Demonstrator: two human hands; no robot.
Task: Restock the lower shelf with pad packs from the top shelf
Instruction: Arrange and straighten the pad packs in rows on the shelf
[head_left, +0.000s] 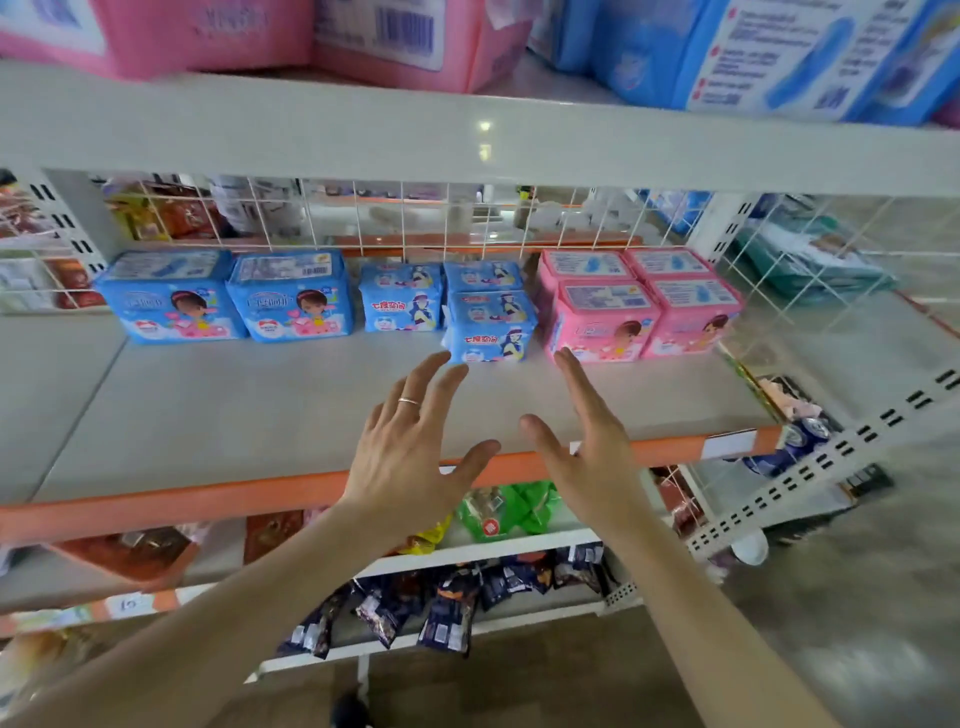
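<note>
One wide-angle camera, worn on the head, looks forward and down at a shop rack (727, 228) from close by. The lower shelf (249, 415) fills the middle of the view; the top shelf (363, 135) crosses its upper part.

Just beyond the fingers (448, 388), the lower shelf (260, 415) carries three small blue pad packs (491, 330), two at the back and one in front. Further left of the fingers stand two large blue pad packs (169, 299), side by side. To the right of the fingers sit four pink pad packs (605, 322), two in front and two behind. That makes nine packs on this shelf. Above the fingers, the top shelf (467, 130) shows two big pink packs (208, 31) and at least two big blue packs (779, 57), cut off by the frame edge. Two hands are in view, the left hand (410, 457), wearing one ring (409, 400), and the right hand (587, 447).
</note>
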